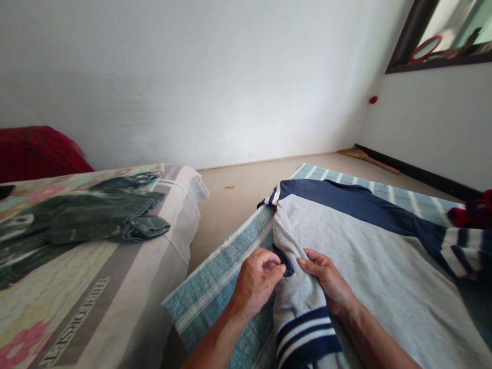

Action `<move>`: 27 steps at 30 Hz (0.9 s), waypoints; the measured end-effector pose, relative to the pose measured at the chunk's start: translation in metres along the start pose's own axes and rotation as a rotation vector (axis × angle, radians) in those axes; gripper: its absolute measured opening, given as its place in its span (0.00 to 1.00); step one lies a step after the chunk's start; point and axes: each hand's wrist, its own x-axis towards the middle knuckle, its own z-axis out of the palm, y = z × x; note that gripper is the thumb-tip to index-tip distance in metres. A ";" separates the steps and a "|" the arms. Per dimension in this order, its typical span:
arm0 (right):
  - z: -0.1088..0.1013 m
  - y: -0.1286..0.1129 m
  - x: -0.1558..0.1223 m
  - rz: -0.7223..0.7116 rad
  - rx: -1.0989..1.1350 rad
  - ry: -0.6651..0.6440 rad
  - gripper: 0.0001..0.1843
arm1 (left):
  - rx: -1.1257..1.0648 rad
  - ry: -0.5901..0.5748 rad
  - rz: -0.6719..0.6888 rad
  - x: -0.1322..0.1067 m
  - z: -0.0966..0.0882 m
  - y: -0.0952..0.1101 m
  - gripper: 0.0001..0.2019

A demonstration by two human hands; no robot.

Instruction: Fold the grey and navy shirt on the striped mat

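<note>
A grey and navy sweatshirt with white-striped trim lies spread out in front of me. My left hand pinches a navy edge of it, thumb against fingers, beside the grey sleeve. My right hand grips the grey fabric just to the right, with the thumb on top and part of the fingers hidden. Below both hands, a navy cuff with white stripes hangs toward me. Another striped part lies at the far right.
Under the sweatshirt is a blue-green striped cloth. To the left, dark green jeans lie on a bed with a patterned sheet. Tiled floor shows between the two surfaces. A red cloth sits at the right edge.
</note>
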 end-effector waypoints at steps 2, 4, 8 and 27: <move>0.000 0.000 0.000 -0.003 -0.006 0.000 0.20 | 0.046 -0.068 0.009 -0.004 -0.001 0.004 0.03; -0.001 0.001 0.001 -0.007 -0.013 -0.006 0.20 | 0.062 -0.115 0.021 -0.005 0.001 0.005 0.03; -0.003 0.001 0.001 0.001 -0.015 -0.007 0.21 | 0.073 -0.142 0.036 -0.004 0.004 0.005 0.05; -0.005 0.001 0.003 0.017 0.019 0.004 0.19 | -0.176 -0.219 -0.221 -0.001 -0.004 0.001 0.09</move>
